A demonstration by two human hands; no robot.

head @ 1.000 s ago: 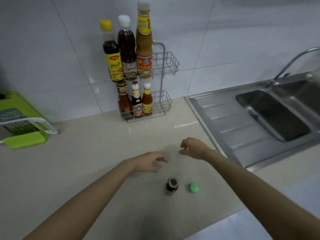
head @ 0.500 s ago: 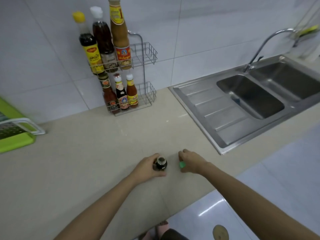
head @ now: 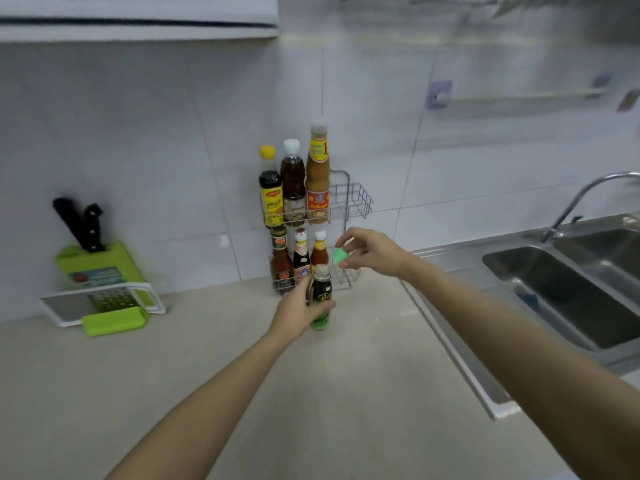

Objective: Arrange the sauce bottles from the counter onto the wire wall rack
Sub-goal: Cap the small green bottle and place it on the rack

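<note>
My left hand (head: 298,311) is wrapped around a small dark sauce bottle (head: 321,296) with a green base and no cap, holding it upright above the counter just in front of the rack. My right hand (head: 372,252) pinches its green cap (head: 340,257) a little above and to the right of the bottle's open neck. The two-tier wire rack (head: 353,202) stands against the tiled wall. Three tall bottles (head: 294,188) fill the left of its upper tier, three small bottles (head: 299,259) the lower tier. The right part of each tier is unoccupied.
A green knife block with a grater (head: 104,289) sits at the left on the beige counter (head: 173,393). A steel sink (head: 571,292) with a tap (head: 585,199) lies to the right. A rail (head: 519,95) runs along the wall above.
My left hand has lifted the bottle off the counter toward the rack. My right hand picked up the green cap and raised it beside the bottle's neck. The view tilted upward.
</note>
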